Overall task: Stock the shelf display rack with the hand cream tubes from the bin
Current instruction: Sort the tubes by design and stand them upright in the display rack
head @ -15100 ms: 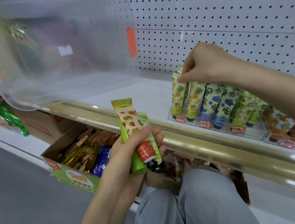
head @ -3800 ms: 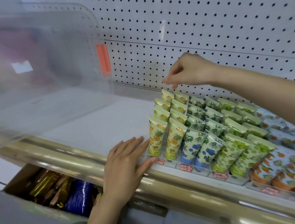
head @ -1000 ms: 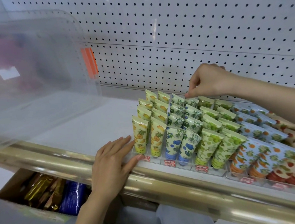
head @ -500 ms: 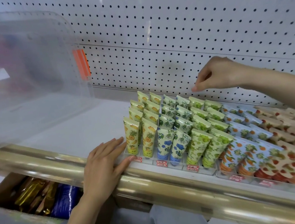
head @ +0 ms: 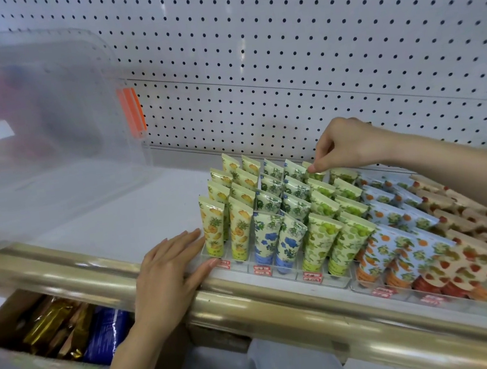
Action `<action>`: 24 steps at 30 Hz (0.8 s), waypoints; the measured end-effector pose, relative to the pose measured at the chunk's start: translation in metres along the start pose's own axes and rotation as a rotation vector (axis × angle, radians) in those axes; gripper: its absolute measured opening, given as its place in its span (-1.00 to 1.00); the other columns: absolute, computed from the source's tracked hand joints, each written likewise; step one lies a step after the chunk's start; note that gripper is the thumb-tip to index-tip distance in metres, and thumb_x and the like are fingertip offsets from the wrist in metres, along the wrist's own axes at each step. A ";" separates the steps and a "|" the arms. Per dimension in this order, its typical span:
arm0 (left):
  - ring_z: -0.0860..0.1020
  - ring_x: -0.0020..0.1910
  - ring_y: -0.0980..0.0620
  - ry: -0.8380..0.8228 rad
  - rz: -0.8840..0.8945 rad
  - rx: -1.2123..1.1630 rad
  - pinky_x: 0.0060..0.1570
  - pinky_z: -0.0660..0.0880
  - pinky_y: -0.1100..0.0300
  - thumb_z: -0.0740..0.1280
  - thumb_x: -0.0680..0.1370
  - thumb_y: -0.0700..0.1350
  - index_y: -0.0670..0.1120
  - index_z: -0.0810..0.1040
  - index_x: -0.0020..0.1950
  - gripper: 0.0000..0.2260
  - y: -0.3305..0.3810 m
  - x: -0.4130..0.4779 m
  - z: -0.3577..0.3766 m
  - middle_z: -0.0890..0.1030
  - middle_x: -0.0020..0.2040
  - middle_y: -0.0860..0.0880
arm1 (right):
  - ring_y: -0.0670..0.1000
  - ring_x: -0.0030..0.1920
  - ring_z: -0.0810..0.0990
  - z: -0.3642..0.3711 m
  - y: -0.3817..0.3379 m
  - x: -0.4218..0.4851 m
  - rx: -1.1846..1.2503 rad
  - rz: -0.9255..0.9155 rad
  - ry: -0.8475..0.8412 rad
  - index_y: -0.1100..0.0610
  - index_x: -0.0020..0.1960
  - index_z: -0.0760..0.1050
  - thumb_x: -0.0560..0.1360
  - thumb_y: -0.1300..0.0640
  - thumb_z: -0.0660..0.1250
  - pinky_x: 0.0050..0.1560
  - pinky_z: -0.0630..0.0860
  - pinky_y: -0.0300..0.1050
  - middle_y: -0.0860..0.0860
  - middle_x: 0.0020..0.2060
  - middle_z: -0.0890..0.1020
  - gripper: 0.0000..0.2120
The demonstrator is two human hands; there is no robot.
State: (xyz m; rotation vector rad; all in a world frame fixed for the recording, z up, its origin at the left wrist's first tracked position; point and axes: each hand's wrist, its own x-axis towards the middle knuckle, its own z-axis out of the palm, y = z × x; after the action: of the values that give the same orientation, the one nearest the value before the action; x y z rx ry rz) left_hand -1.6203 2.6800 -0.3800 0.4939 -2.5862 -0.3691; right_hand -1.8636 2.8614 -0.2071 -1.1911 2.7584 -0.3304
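Tubes: hand cream tubes (head: 273,211) stood in rows in the shelf's display rack (head: 280,268).
Change: your right hand (head: 350,143) dropped from the pegboard (head: 281,57); its fingers (head: 315,167) pinched the rear green tube (head: 316,176).
Left hand (head: 167,273): flat, fingers released, against the rack.
Meaning: probably final straightening.

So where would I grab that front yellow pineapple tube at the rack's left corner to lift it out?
I'd pinch the yellow tube by its flat sealed top edge, from above, thumb in front, finger behind. It stands cap-down in the clear rack, another tube close on its right and more behind, so only the top is free.
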 end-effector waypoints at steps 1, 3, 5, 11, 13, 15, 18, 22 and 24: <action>0.55 0.21 0.02 0.001 0.001 0.000 0.20 0.31 0.16 -0.04 0.51 0.38 -0.03 0.63 0.18 -0.34 0.000 0.000 0.000 0.62 0.21 0.03 | -0.10 -0.31 0.47 0.000 0.000 0.000 0.001 0.004 -0.001 0.16 -0.28 0.64 0.39 -0.02 0.47 -0.13 0.31 -0.16 0.02 -0.39 0.59 -0.76; 0.56 0.21 0.02 0.006 0.004 0.002 0.20 0.31 0.16 -0.05 0.51 0.38 -0.03 0.63 0.18 -0.33 -0.001 0.001 0.000 0.62 0.20 0.03 | -0.08 -0.28 0.49 0.001 0.000 0.000 0.003 0.012 -0.001 0.15 -0.28 0.64 0.39 -0.02 0.47 -0.13 0.32 -0.17 0.00 -0.38 0.60 -0.77; 0.56 0.20 0.01 0.010 0.007 0.005 0.19 0.31 0.17 -0.05 0.52 0.38 -0.04 0.63 0.18 -0.33 -0.001 0.000 0.000 0.63 0.19 0.02 | -0.06 -0.24 0.51 0.001 0.000 0.001 -0.003 0.021 0.004 0.15 -0.27 0.64 0.39 -0.02 0.47 -0.09 0.34 -0.15 0.01 -0.35 0.62 -0.77; 0.55 0.22 0.02 0.000 0.007 0.001 0.20 0.36 0.11 -0.05 0.51 0.39 -0.02 0.61 0.21 -0.33 -0.001 0.001 0.002 0.61 0.22 0.04 | -0.07 -0.27 0.49 0.001 0.001 0.000 -0.007 0.028 -0.005 0.10 -0.34 0.60 0.39 -0.01 0.47 -0.06 0.35 -0.13 -0.04 -0.41 0.57 -0.77; 0.55 0.22 0.02 -0.001 0.008 0.004 0.19 0.36 0.11 -0.06 0.51 0.39 -0.01 0.61 0.21 -0.33 -0.002 0.001 0.002 0.61 0.22 0.04 | -0.11 -0.29 0.47 0.001 0.001 0.000 -0.007 0.030 -0.005 0.08 -0.37 0.58 0.39 -0.02 0.47 -0.06 0.34 -0.12 -0.06 -0.42 0.56 -0.76; 0.55 0.22 0.02 0.003 0.006 0.002 0.18 0.36 0.11 -0.07 0.51 0.39 -0.01 0.61 0.21 -0.32 -0.002 0.001 0.002 0.61 0.21 0.04 | -0.14 -0.30 0.45 0.001 0.001 0.000 -0.011 0.033 -0.014 0.05 -0.39 0.56 0.40 -0.02 0.46 -0.05 0.35 -0.12 -0.09 -0.43 0.54 -0.75; 0.55 0.22 0.02 0.011 0.010 0.002 0.19 0.35 0.12 -0.07 0.51 0.39 -0.03 0.62 0.20 -0.31 -0.001 0.000 0.002 0.61 0.21 0.03 | -0.14 -0.31 0.44 -0.001 0.002 0.000 -0.017 0.035 -0.043 0.04 -0.39 0.55 0.41 -0.03 0.45 -0.10 0.35 -0.15 -0.11 -0.43 0.53 -0.75; 0.55 0.22 0.01 0.012 0.012 -0.002 0.18 0.37 0.09 -0.08 0.51 0.40 -0.04 0.62 0.20 -0.30 -0.001 0.001 0.001 0.62 0.21 0.02 | -0.12 -0.32 0.42 -0.002 0.001 -0.002 -0.009 0.034 -0.044 0.03 -0.39 0.54 0.40 -0.05 0.45 -0.16 0.35 -0.15 -0.09 -0.44 0.51 -0.74; 0.55 0.22 0.00 0.012 0.007 -0.004 0.18 0.38 0.07 -0.08 0.50 0.40 -0.05 0.62 0.20 -0.29 0.000 0.001 0.001 0.62 0.21 0.02 | -0.11 -0.30 0.42 -0.003 0.000 -0.002 -0.011 0.035 -0.044 0.03 -0.39 0.53 0.40 -0.05 0.45 -0.14 0.36 -0.14 -0.07 -0.41 0.52 -0.74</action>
State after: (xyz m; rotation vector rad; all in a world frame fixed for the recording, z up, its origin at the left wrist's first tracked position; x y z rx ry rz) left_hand -1.6213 2.6797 -0.3811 0.4836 -2.5744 -0.3672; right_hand -1.8630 2.8635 -0.2046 -1.1365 2.7434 -0.2830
